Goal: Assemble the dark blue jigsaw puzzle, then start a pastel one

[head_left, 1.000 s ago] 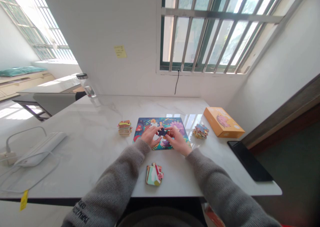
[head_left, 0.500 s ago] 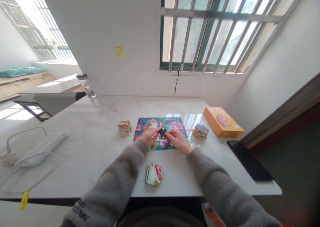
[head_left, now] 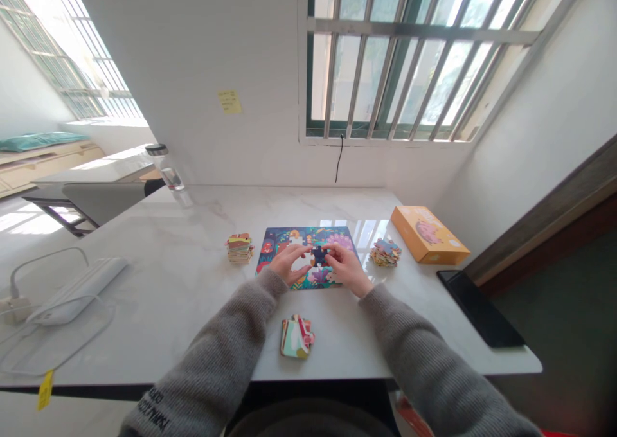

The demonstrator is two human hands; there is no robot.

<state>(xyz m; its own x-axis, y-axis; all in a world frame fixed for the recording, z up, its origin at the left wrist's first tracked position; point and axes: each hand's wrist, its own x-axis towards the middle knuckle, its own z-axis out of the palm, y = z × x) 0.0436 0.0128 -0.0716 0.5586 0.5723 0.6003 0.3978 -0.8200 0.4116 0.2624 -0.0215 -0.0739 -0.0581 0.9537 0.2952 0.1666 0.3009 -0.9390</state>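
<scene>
A colourful jigsaw puzzle (head_left: 279, 234) lies flat on the table, with white gaps showing in its middle. At its centre is a dark blue puzzle piece (head_left: 319, 256). My right hand (head_left: 346, 268) has its fingertips pinched at the right edge of this piece. On the other side, my left hand (head_left: 289, 265) rests over the puzzle's left part, thumb and forefinger spread apart, the forefinger's tip close to the piece. Part of the puzzle is covered by both hands. Nearer my body lies a small stack of puzzle pieces (head_left: 296, 337).
Other stacks of pieces stand left (head_left: 240, 249) and right (head_left: 385, 252) of the puzzle. Behind the right one is an orange box (head_left: 429, 234), with a black phone (head_left: 479, 308) near it. A power strip (head_left: 80, 292) with cables lies left; a glass bottle (head_left: 166, 167) stands at the back.
The dark piece has shifted slightly right and lies flatter among the others. My left thumb has moved away from the forefinger, and my right fingers have shifted a little.
</scene>
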